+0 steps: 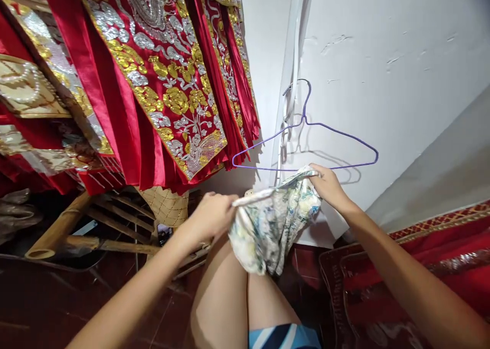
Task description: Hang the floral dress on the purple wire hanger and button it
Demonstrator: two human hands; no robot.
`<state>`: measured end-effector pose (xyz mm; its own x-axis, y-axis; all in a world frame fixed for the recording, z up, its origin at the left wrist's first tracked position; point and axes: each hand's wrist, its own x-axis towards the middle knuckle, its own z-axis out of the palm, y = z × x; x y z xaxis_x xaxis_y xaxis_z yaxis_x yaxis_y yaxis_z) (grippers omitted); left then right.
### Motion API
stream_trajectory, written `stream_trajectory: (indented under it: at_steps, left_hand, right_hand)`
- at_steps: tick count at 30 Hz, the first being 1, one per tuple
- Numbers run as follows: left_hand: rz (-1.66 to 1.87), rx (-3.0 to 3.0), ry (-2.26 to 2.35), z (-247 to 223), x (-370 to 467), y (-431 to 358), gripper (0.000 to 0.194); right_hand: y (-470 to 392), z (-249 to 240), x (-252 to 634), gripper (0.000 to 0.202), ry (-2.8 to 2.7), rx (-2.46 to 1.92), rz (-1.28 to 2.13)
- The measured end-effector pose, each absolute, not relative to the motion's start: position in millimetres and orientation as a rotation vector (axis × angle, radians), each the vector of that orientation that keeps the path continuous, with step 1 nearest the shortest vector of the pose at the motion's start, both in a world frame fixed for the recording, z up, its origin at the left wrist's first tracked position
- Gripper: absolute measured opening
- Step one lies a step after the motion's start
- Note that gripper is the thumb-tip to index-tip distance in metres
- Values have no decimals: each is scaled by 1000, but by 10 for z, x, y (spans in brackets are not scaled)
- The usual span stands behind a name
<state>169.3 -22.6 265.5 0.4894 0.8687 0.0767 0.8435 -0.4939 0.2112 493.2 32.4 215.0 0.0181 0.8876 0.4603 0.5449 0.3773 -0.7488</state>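
Observation:
A floral white, green and blue cloth garment (275, 221) is stretched between my two hands, with its lower part hanging in folds over my knees. My left hand (216, 214) is closed on the garment's left upper edge. At its right upper edge, my right hand (325, 183) grips the cloth, close below the bottom bar of a purple wire hanger (340, 131). The hanger hangs by its hook against the white wall and carries nothing. The garment's upper edge slants up toward my right hand.
Red costumes with gold and silver sequins (176, 99) hang at the upper left. Bamboo furniture (126, 244) stands below them on the left. Red fabric (451, 282) lies at the lower right. The white wall (363, 48) rises ahead.

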Motion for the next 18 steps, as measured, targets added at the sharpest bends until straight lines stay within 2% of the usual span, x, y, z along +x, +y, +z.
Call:
stream_trajectory:
  at_steps: [2, 4, 10, 18]
  left_hand:
    - [204, 2546, 1761, 2747, 1611, 19, 31]
    - [305, 2447, 1899, 2842, 1585, 239, 36]
    - [999, 2309, 1670, 3062, 1661, 725, 47]
    - [1359, 2192, 1645, 2994, 1585, 699, 38]
  right_hand:
    - [138, 2188, 4981, 12, -1694, -1299, 482]
    - [-8, 2232, 4969, 10, -1708, -1312, 499]
    - [-169, 2367, 4790, 11, -1665, -1313, 509]
    - [-70, 2375, 4802, 6, -1688, -1596, 364]
